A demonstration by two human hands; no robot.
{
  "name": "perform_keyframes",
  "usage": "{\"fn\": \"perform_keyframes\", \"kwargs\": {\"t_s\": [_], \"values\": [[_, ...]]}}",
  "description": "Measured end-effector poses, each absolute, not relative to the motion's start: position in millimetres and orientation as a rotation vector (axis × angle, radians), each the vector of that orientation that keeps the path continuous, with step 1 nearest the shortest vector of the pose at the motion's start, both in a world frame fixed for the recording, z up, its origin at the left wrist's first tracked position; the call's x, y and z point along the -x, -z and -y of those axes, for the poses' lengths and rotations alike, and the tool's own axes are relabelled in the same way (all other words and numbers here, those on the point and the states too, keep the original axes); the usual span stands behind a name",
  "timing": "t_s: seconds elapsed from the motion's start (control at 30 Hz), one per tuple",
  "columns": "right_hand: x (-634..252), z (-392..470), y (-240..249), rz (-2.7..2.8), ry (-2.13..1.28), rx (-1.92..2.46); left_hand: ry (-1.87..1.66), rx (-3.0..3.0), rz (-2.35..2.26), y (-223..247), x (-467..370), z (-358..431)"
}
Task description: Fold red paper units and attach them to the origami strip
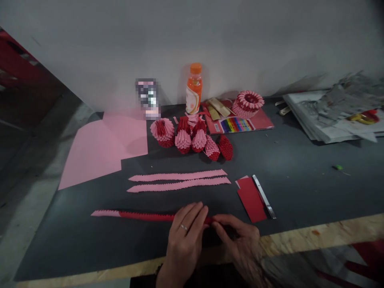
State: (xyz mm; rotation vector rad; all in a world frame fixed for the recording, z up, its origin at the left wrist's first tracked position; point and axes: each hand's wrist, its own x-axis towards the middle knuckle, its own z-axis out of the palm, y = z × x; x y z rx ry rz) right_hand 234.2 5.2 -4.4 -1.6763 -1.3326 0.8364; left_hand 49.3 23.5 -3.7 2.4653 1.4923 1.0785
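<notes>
A long strip of folded paper (144,216), pink at its left end and red along the rest, lies near the table's front edge. My left hand (187,236), a ring on one finger, is closed over the strip's right part. Beside it, my right hand (237,236) pinches the strip's red right end between thumb and forefinger. Two pink folded strips (177,175) lie parallel farther back. To the right are red paper pieces (250,198) with a silver cutter (264,196) along their side.
Folded-paper shapes (183,136) stand mid-table, behind them an orange bottle (194,92) and a ring-shaped piece (248,105) on a red packet (261,123). Pink sheets (96,152) lie left, a blurred phone-like object (148,98) leans on the wall, grey scraps (345,100) pile at right.
</notes>
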Motion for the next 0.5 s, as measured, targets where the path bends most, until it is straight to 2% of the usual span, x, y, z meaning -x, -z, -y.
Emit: {"fn": "perform_keyframes", "kwargs": {"t_s": [0.13, 0.3, 0.5], "values": [[-256.5, -23.9, 6.7, 1.344, -0.666, 1.756, -0.858, -2.634, -1.648, 7.4, -52.2, -12.2], [-275.1, -46.8, 11.2, 1.437, -0.537, 1.807, -0.560, -2.525, -1.802, 23.2, -52.9, -8.7], [-284.8, -30.8, 2.9, 1.494, -0.052, 2.037, -0.477, -2.511, -1.824, 29.2, -55.1, -22.2]]}}
